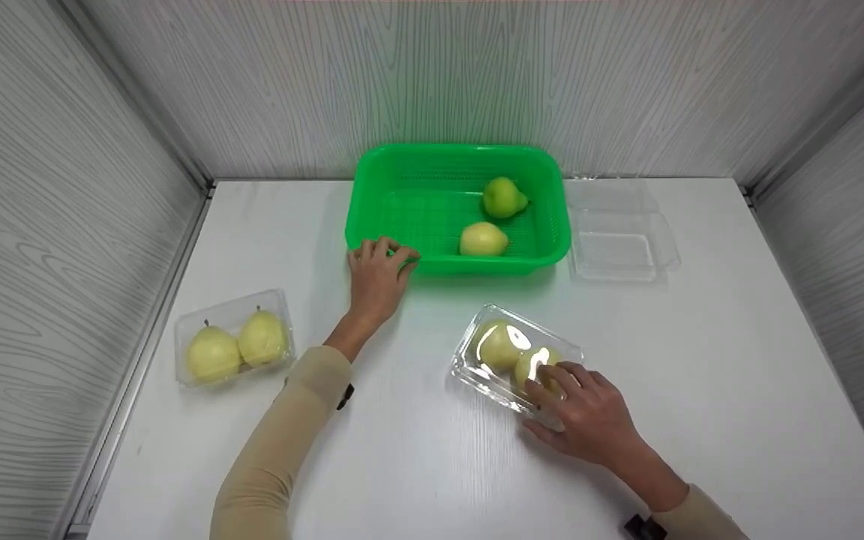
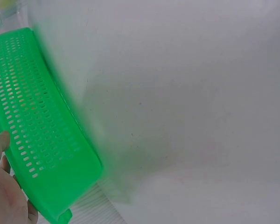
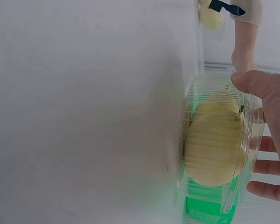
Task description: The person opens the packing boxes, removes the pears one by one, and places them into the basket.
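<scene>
My left hand grips the front-left rim of a green plastic basket, fingers over the rim; the left wrist view shows the basket's slotted wall. Two pears, a green one and a paler one, lie in its right half. Nearer the front, a clear lidded container with two pale pears sits on the table. My right hand rests its spread fingers on the lid's right side, the thumb by the near edge. In the right wrist view, pears show through the plastic wall.
On the left stands another clear container holding two pale pears. An unfolded clear container without fruit lies right of the basket. Wood-patterned panels enclose the white table at the back and sides.
</scene>
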Demonstrator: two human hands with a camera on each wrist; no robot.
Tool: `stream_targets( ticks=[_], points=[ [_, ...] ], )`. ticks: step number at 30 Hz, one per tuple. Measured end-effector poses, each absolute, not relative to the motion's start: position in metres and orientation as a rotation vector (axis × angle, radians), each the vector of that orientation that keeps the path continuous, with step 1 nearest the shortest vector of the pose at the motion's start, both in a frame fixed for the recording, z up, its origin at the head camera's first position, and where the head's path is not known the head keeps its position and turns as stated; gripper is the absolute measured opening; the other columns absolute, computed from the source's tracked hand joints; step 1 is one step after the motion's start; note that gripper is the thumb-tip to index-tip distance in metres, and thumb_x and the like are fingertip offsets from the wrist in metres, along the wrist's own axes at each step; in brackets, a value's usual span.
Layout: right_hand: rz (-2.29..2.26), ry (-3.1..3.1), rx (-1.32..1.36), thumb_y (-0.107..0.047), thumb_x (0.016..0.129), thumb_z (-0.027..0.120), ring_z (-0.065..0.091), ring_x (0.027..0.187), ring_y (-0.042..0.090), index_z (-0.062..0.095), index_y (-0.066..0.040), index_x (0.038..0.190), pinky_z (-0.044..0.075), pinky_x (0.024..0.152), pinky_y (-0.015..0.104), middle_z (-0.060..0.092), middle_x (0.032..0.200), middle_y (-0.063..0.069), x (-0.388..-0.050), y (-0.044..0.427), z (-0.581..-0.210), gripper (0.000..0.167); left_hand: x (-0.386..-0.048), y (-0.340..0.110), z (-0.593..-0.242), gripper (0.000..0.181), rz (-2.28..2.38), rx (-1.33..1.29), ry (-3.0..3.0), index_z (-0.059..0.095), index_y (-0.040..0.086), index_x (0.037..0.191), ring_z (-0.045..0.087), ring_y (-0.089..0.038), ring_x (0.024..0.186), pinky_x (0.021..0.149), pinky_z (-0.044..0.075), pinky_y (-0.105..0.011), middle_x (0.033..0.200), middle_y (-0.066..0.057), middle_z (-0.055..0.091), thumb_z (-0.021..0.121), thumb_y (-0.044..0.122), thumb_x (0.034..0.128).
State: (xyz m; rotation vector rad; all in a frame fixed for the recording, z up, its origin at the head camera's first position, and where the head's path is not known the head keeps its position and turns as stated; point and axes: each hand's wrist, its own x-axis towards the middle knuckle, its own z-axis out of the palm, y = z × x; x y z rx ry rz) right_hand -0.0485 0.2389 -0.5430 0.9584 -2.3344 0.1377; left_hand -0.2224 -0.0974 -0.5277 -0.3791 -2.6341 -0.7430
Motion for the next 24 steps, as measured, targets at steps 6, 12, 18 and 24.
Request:
stream_targets(
  ticks=[6, 12, 18, 24],
  points=[
    [0.124, -2.325, 0.962, -0.053, 0.068, 0.089, 0.072, 0.097, 0.029, 0.076, -0.021, 0.112, 0.064, 0.065, 0.043, 0.074, 0.110, 0.007, -0.048, 0.233, -0.543, 0.056, -0.220, -0.097, -0.527, 0.012, -0.768, -0.382, -2.651, 0.077, 0.017, 0.109, 0.051, -0.036, 0.109, 0.104, 0.041, -0.059, 0.115, -0.012, 0.063, 0.073, 0.020, 0.0981],
    [0.140, -2.337, 0.980, -0.052, 0.066, 0.092, 0.072, 0.100, 0.028, 0.075, -0.023, 0.116, 0.065, 0.066, 0.041, 0.073, 0.113, 0.006, -0.048, 0.238, -0.540, 0.060, -0.214, -0.095, -0.522, 0.024, -0.848, -0.336, -2.669, 0.071, 0.013, 0.120, 0.052, -0.036, 0.115, 0.107, 0.042, -0.055, 0.119, -0.012, 0.063, 0.075, 0.017, 0.0972],
    [0.205, -2.328, 1.037, -0.049, 0.073, 0.087, 0.073, 0.099, 0.029, 0.075, -0.022, 0.116, 0.065, 0.064, 0.040, 0.073, 0.113, 0.006, -0.049, 0.253, -0.535, 0.052, -0.195, -0.088, -0.521, 0.041, -1.045, -0.251, -2.587, 0.064, 0.006, 0.134, 0.052, -0.036, 0.124, 0.110, 0.043, -0.053, 0.130, -0.016, 0.062, 0.077, 0.015, 0.0966],
    [0.241, -2.336, 1.091, -0.051, 0.098, 0.064, 0.073, 0.099, 0.029, 0.076, -0.018, 0.116, 0.066, 0.065, 0.042, 0.074, 0.113, 0.007, -0.052, 0.274, -0.529, 0.039, -0.167, -0.079, -0.518, 0.045, -1.390, -0.115, -2.446, 0.058, 0.002, 0.139, 0.049, -0.036, 0.134, 0.117, 0.043, -0.052, 0.140, -0.017, 0.060, 0.073, 0.016, 0.0988]
  ],
)
